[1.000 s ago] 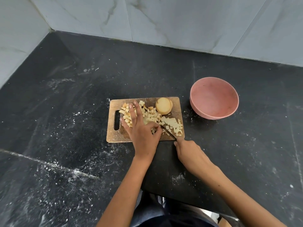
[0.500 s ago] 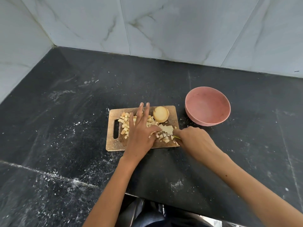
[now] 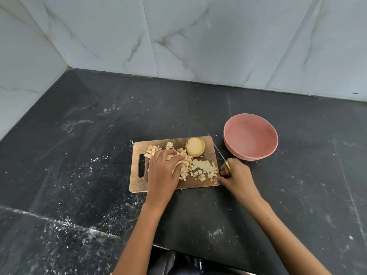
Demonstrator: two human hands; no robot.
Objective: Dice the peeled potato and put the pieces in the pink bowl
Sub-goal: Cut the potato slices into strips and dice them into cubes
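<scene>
Many small pale-yellow potato cubes [image 3: 195, 169] are scattered over the middle and right of the wooden cutting board [image 3: 137, 181], and one uncut round potato chunk [image 3: 195, 146] is stood on its flat face just beyond the fingers of the left hand [image 3: 161, 171]. That hand is laid palm down on the board, its fingers curled over part of the heap with a thin curved potato slice [image 3: 177, 165] seen against the thumb. The right hand [image 3: 236, 176] is set at the board's right edge, its fingers clenched round the yellow handle of a knife [image 3: 220, 153], the blade pointed away past the fingertips. The pink bowl [image 3: 250, 136] is stood on the dark worktop [image 3: 79, 155] just beyond the right hand, with no pieces seen inside.
</scene>
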